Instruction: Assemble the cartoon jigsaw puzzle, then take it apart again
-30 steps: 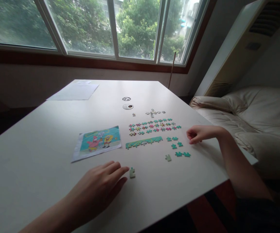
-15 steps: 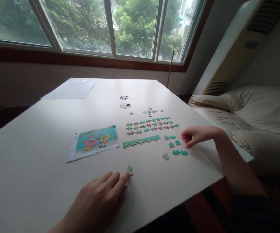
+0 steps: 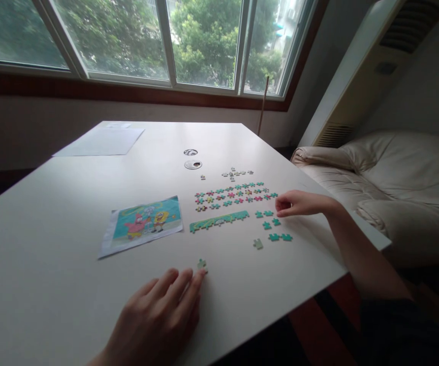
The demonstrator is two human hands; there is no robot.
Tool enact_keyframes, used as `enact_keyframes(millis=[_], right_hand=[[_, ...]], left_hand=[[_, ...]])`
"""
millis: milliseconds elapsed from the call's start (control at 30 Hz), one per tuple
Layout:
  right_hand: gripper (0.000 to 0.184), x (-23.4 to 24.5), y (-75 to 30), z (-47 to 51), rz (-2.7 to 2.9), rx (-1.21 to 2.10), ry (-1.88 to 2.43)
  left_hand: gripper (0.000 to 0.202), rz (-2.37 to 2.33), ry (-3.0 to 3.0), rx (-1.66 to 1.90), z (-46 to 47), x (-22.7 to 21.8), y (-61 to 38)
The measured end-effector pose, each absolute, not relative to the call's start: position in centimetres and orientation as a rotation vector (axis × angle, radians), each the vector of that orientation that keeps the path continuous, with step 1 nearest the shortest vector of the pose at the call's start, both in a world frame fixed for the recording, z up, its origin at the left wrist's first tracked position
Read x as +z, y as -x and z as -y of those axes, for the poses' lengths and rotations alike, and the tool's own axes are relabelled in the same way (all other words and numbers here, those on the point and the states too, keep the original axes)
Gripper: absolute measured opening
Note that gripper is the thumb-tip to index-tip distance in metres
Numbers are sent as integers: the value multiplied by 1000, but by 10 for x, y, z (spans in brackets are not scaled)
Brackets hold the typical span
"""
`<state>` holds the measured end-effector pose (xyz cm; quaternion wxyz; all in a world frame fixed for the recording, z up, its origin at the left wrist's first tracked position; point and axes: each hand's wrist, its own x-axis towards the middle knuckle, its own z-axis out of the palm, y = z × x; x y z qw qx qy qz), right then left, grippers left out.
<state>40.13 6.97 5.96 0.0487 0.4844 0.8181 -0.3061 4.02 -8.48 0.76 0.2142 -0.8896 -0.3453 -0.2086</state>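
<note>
My left hand [image 3: 158,307] rests at the table's near side with its fingers extended. Its index fingertip touches the lower edge of a pale green jigsaw piece [image 3: 201,265] lying flat. At the right, my right hand [image 3: 295,203] hovers low with curled fingers and the thumb close to the index finger; nothing shows between them. Close to those fingers are several loose teal pieces [image 3: 267,225] and the right end of the rows of coloured pieces [image 3: 230,195]. A joined strip of pieces [image 3: 219,221] lies left of the teal ones. Another pale green piece [image 3: 257,244] sits nearby.
A printed cartoon picture sheet [image 3: 141,226] lies left of the strip. Farther back are two round discs [image 3: 193,164], a small group of pale pieces [image 3: 237,174] and white paper [image 3: 101,141]. Beyond the white table's right edge stands a cream sofa [image 3: 398,178].
My right hand has moved left and slightly away from me, toward the ends of the rows. My left index finger stays at the pale green piece. The view has shifted slightly.
</note>
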Motion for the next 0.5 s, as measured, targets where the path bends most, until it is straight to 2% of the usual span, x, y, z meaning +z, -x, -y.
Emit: enact_keyframes(millis=[133,300,500], right_hand=[[31,55,-398,-75,-2593,-898,-1529],[28,51,-395,-74,-2554,-1020,-1363],[27,51,-394,-71,-2578,-984,-1334]], left_hand=[[31,946,2460,-576,84,6,-38],[32,948,2450,-582,84,6,-38],[31,948,2455,-565,85,7,-39]])
